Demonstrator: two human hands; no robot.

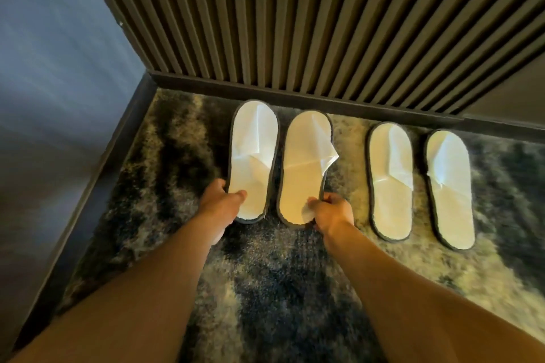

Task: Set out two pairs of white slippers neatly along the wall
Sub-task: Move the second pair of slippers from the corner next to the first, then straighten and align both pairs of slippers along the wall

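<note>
- My left hand (223, 200): I am gripping the heel of the far-left slipper (253, 160), thumb lying on its white insole, fingers curled around its outer dark rim.
- My right hand (331, 212): I am pinching the heel of the second slipper (305, 168), thumb pressing the insole, fingers wrapping its right edge.
- Both held slippers: lying flat on the patterned carpet (280, 289), toes pointing at the slatted wall (324, 23), close beside each other, near the skirting.
- Third slipper (390, 181) and fourth slipper (449, 188): resting untouched to the right along the slatted wall, side by side, apart from my hands.
- Blue wall (59, 68): meeting the slatted wall at the corner left of the slippers.
</note>
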